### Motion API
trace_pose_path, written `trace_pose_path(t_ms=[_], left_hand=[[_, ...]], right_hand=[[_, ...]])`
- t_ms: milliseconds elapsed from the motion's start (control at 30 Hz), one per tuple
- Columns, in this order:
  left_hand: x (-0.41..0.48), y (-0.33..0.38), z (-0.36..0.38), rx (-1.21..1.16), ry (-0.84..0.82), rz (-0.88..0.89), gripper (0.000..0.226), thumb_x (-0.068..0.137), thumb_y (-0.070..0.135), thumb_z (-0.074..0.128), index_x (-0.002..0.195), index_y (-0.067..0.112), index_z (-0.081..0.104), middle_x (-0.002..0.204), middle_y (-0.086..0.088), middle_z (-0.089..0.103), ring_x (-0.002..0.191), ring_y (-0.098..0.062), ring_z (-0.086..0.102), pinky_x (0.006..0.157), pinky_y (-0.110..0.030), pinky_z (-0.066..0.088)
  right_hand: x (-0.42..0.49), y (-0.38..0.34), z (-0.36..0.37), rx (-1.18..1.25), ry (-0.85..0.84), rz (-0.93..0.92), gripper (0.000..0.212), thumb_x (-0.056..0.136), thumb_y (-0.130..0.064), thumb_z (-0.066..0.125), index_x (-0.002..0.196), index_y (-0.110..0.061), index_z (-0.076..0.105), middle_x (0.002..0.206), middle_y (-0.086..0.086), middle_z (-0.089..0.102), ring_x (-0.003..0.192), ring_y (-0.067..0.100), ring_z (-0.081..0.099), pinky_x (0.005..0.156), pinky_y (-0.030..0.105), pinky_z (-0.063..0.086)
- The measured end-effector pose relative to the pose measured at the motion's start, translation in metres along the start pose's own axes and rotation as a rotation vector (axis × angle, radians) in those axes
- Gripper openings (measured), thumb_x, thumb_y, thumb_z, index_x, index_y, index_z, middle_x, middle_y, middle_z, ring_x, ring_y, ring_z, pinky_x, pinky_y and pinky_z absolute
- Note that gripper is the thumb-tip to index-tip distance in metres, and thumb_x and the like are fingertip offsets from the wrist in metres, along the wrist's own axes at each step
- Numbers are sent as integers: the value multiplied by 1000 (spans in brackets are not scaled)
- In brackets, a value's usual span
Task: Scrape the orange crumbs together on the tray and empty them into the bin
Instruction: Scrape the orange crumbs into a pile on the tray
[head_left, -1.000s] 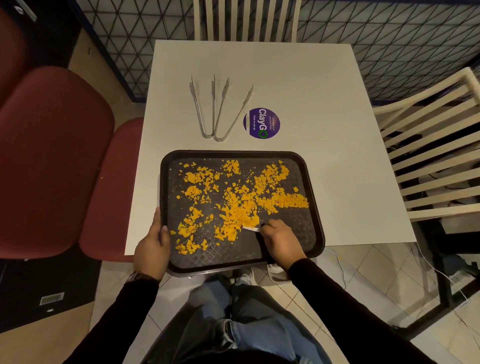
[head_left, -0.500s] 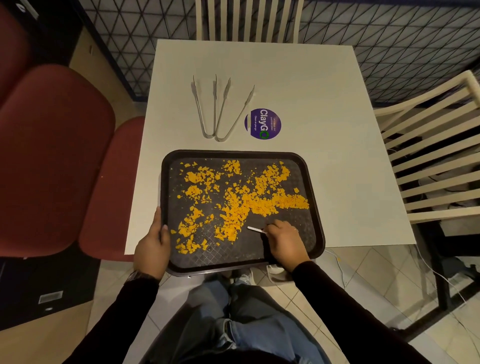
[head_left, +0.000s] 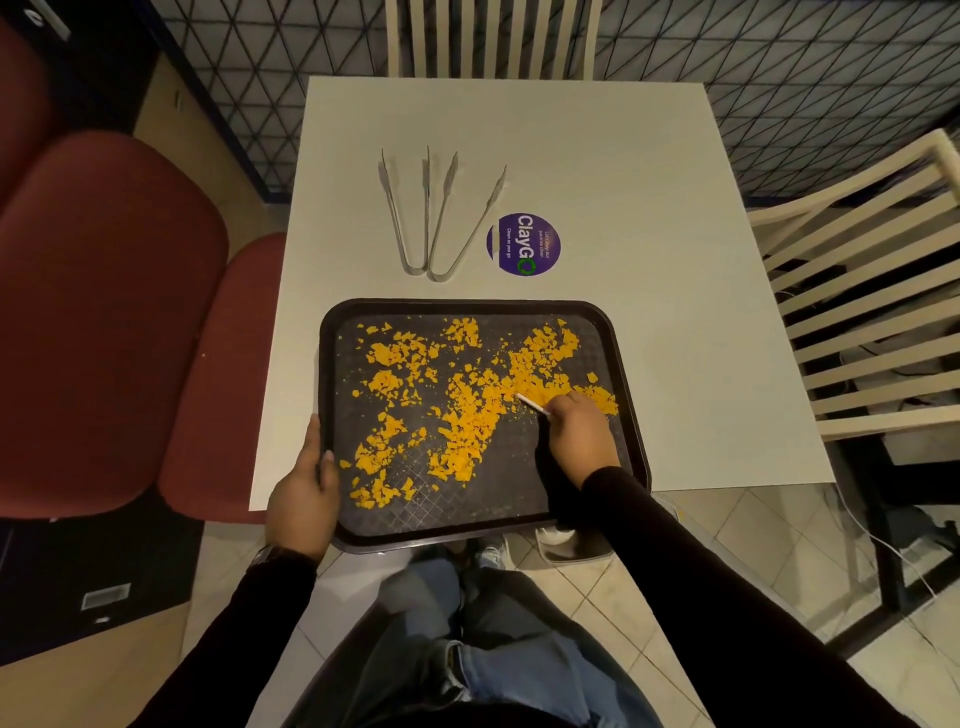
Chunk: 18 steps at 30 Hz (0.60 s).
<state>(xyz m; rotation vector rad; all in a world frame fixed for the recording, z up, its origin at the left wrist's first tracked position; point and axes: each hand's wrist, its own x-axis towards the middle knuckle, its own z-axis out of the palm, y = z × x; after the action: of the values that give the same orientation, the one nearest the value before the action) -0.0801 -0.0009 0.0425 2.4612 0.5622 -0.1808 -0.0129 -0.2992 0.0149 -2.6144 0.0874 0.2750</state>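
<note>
At the far left, red padded seats (head_left: 109, 312) stand beside the white table (head_left: 649, 208). The left hand (head_left: 304, 499) grips the near-left rim of the dark tray (head_left: 621, 364), thumb over the lip and fingers curled beneath; the nearest orange crumbs (head_left: 467, 410) lie just beside the thumb tip, on the tray floor. The crumbs spread across most of the tray, thickest through the middle and right. Beyond the tray lie two metal tongs (head_left: 431, 218) side by side, then a round purple ClayGo sticker (head_left: 523, 244). The right hand (head_left: 579, 436) is closed around a thin white scraper (head_left: 531, 404), whose tip points left into the crumb band; more crumbs lie just past its knuckles. Pale slatted chairs (head_left: 857, 322) stand at right.
</note>
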Motion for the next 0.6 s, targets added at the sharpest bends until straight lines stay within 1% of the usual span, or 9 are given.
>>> trace_pose_path(t_ms=[67, 133, 233, 300, 367, 500, 600], left_hand=[[0, 1, -1, -1, 5, -4, 51, 98, 23, 34, 147, 27, 18, 82, -25, 64, 72, -37, 59, 65, -37, 43], [0, 1, -1, 1, 11, -9, 51, 98, 24, 34, 147, 27, 19, 82, -25, 64, 74, -39, 59, 66, -38, 45], [0, 0, 1, -9, 4, -13, 51, 98, 25, 34, 146, 29, 17, 82, -25, 64, 75, -40, 60, 67, -39, 47], [-1, -1, 1, -14, 6, -14, 51, 98, 25, 34, 147, 29, 18, 85, -26, 65, 77, -41, 61, 69, -39, 46], [-2, -1, 1, -12, 6, -13, 52, 98, 24, 34, 147, 28, 18, 84, -27, 65, 77, -41, 60, 67, -38, 44], [-3, 0, 0, -10, 5, -18, 52, 98, 24, 35, 146, 28, 18, 82, -26, 64, 77, -41, 60, 69, -39, 45], [-3, -1, 0, -14, 2, -8, 52, 98, 24, 35, 147, 27, 18, 85, -27, 65, 78, -41, 61, 71, -40, 47]], right_hand=[[-9, 2, 1, 24, 10, 41, 14, 90, -7, 50, 87, -3, 63, 85, 14, 59, 79, 30, 52, 69, 38, 43], [-19, 4, 2, 39, 9, 60, 13, 88, -5, 50, 87, -5, 63, 86, 11, 58, 81, 28, 52, 71, 38, 44], [-31, 9, 7, -9, -24, 4, 13, 89, -7, 51, 90, -8, 65, 90, 9, 59, 85, 28, 51, 72, 38, 41], [-33, 12, 10, -37, -42, -35, 14, 90, -9, 52, 92, -8, 65, 92, 11, 60, 87, 30, 50, 72, 39, 40], [-29, 13, 11, -22, -40, -37, 14, 90, -8, 52, 92, -7, 66, 92, 13, 60, 89, 31, 50, 72, 40, 40], [-9, 11, 9, 27, -2, -25, 13, 90, -5, 54, 88, -3, 67, 85, 15, 58, 83, 31, 52, 68, 33, 38], [9, 11, 5, 18, 14, -21, 13, 89, -3, 55, 90, -2, 68, 87, 17, 60, 85, 32, 53, 71, 37, 42]])
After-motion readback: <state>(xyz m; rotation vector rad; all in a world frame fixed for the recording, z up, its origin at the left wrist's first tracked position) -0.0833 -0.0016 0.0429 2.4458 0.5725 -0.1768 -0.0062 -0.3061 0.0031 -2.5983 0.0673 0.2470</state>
